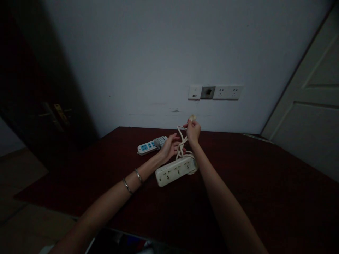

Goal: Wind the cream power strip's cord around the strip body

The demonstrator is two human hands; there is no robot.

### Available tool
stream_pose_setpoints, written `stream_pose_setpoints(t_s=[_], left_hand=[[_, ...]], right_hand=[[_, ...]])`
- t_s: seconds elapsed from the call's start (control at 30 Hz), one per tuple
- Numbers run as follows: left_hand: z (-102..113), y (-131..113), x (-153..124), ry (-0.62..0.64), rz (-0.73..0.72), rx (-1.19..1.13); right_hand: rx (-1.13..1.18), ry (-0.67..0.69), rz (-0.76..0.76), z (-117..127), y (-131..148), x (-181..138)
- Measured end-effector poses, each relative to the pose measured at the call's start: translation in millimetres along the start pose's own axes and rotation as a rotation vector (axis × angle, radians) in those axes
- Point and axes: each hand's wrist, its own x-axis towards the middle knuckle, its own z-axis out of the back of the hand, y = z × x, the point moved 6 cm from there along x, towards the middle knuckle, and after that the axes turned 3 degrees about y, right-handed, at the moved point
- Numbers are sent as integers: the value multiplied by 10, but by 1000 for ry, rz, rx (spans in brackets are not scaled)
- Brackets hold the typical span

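My right hand [194,132] pinches a cream plug [192,118] above the table, close to the wall. From it a white cord [180,148] hangs in loose, twisted loops down to a white power strip [175,171] lying at a slant on the table. My left hand [170,147] is beside these loops, fingers stretched out and apart; whether they touch the cord I cannot tell. Behind my left wrist lies a second power strip [147,147] with blue socket faces, a grey cord [160,142] bundled around its right end.
The dark red table [251,183] runs back to a pale wall [148,63]. On the wall, above the plug, is a row of socket plates [227,92]. A white panelled door [315,95] stands at right, a dark door with a handle [60,114] at left.
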Motion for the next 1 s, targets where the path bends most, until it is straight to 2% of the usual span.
stream_pose_setpoints(t_s=[0.1,0.17,0.3,0.43,0.53,0.6,0.73,1.0], left_hand=[[125,-248,59,-128,-158,-34],[121,-388,137,-97,-206,-86],[24,-436,302,36,-80,-301],[-85,-401,342,118,-42,-392],[-178,-416,302,233,-37,-405],[-210,-446,266,267,-31,-379],[-259,-500,205,227,-19,-284],[-353,-515,247,89,-59,-124]], right_hand=[[20,62,25,-86,108,-48],[86,133,20,-167,202,-87],[204,301,-31,-298,395,-154],[78,426,49,-288,578,-153],[-128,409,213,-203,712,-122],[-192,398,270,-159,765,-107],[-164,404,203,-104,747,-58],[-100,261,69,39,664,34]])
